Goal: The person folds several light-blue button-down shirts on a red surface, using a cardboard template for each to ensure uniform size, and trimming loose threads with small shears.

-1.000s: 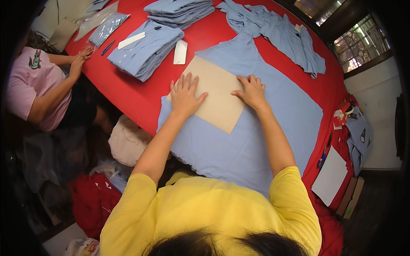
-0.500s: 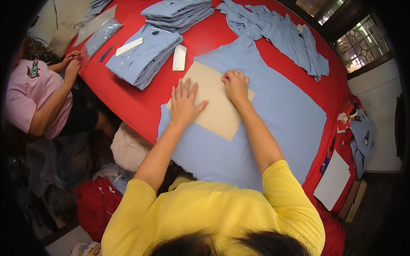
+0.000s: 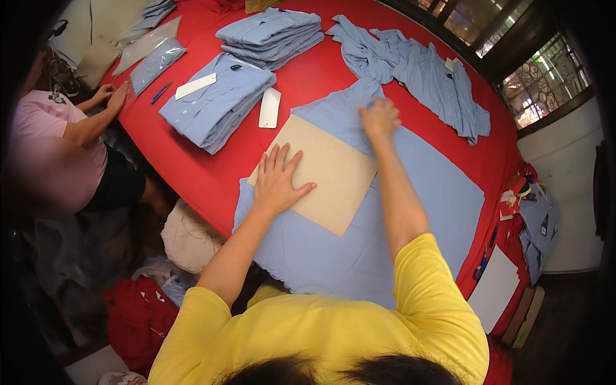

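Note:
A light blue shirt (image 3: 423, 186) lies spread over the table in front of me. On it rests a beige cardboard sheet (image 3: 333, 173), roughly square and set at an angle. My left hand (image 3: 277, 183) presses flat on the cardboard's left part, fingers spread. Beyond the sheet's far right edge, my right hand (image 3: 382, 122) is over the shirt near its narrow far end. Motion smears its fingertips, so whether it grips the cloth cannot be made out.
Folded blue shirts (image 3: 218, 102) with a white tag (image 3: 270, 108) lie at the left, another stack (image 3: 269, 35) behind. A crumpled shirt (image 3: 436, 80) lies far right. A pen (image 3: 161, 93) and bagged shirt (image 3: 156, 64) are near a co-worker (image 3: 70, 147). Scissors (image 3: 480, 266) and white sheet (image 3: 494, 289) sit right.
My right hand has left the cardboard and moved up and to the right onto the shirt. My left hand stays flat on the sheet. The view has shifted slightly.

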### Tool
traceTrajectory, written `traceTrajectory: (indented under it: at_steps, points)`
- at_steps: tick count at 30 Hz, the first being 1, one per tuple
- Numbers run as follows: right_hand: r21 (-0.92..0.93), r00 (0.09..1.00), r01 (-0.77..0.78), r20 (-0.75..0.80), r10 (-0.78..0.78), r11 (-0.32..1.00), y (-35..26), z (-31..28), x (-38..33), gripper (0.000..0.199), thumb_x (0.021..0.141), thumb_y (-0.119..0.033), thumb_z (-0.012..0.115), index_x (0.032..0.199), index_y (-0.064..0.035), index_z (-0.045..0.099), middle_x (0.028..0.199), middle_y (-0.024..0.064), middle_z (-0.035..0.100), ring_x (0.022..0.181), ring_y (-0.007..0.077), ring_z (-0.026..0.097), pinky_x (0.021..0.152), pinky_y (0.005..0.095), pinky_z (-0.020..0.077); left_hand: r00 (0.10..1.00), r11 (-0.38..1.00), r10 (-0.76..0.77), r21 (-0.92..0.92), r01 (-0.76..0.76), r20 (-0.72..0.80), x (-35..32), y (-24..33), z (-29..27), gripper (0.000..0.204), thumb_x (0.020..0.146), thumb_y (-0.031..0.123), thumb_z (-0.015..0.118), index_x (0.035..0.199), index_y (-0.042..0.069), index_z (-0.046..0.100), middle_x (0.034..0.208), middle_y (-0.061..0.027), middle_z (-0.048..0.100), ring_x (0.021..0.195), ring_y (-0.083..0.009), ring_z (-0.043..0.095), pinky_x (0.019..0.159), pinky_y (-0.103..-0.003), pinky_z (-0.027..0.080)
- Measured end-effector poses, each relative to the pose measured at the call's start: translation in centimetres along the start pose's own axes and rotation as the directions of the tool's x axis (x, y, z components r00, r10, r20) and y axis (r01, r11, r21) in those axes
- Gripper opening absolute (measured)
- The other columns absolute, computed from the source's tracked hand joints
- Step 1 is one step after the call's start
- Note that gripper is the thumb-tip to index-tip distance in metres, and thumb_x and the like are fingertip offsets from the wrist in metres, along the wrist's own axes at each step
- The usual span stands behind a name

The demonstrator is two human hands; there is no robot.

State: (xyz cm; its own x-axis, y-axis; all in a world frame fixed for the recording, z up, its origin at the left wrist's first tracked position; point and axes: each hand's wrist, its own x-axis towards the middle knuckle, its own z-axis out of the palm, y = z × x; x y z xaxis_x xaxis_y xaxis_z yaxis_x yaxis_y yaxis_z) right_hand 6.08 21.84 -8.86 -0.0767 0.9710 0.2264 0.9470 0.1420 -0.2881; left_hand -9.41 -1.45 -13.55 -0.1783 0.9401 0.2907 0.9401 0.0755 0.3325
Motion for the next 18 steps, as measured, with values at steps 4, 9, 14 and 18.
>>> traceTrajectory:
  at_steps: [4,9,14,18]
  points:
    - [0.243,0.953,0.007,0.292,-0.080,0.970,7.1,-1.0,3.4,0.041,0.084,-0.031,0.067,0.115,-0.0037,0.063,0.101,0.0161,0.066,0.099,0.0284,0.061,0.088,0.0373,0.0453,1.000,0.999,0.026,-0.025,-0.026,-0.006,0.6,1.0,0.8,0.077,0.075,0.060,0.064,0.138,0.018,0.047,0.148,-0.0129,0.034,0.141,-0.0309,0.024,0.114,-0.050,0.017]
    - [0.852,0.580,0.025,0.414,-0.702,0.524,0.6,-11.5,-5.6,0.036,0.088,-0.032,0.063,0.112,-0.0055,0.067,0.111,0.0119,0.066,0.108,0.0246,0.059,0.096,0.0375,0.0420,0.999,0.999,-0.049,0.022,0.049,0.001,-1.3,-0.7,-0.2,0.082,0.074,0.056,0.068,0.137,0.010,0.046,0.147,-0.0122,0.035,0.140,-0.0301,0.025,0.115,-0.047,0.018]
    - [0.307,0.807,0.564,-0.011,-0.590,0.766,0.5,1.9,-9.7,0.054,0.094,-0.048,0.046,0.135,-0.0125,0.051,0.147,0.0137,0.039,0.138,0.0316,0.031,0.111,0.0552,0.0162,0.999,0.999,0.010,0.046,-0.012,0.052,1.0,1.1,0.6,0.087,0.075,0.047,0.069,0.140,-0.001,0.036,0.147,-0.0129,0.035,0.139,-0.0306,0.027,0.115,-0.044,0.019]
    - [0.015,0.727,0.674,0.168,-0.666,0.739,-2.8,0.5,-18.0,0.056,0.094,-0.048,0.044,0.138,-0.0125,0.047,0.144,0.0193,0.041,0.136,0.0342,0.034,0.110,0.0595,0.0165,0.998,1.000,-0.009,-0.028,0.007,-0.068,-0.4,-0.6,1.3,0.081,0.080,0.030,0.062,0.147,0.006,0.024,0.146,-0.0144,0.035,0.139,-0.0285,0.029,0.116,-0.045,0.018]
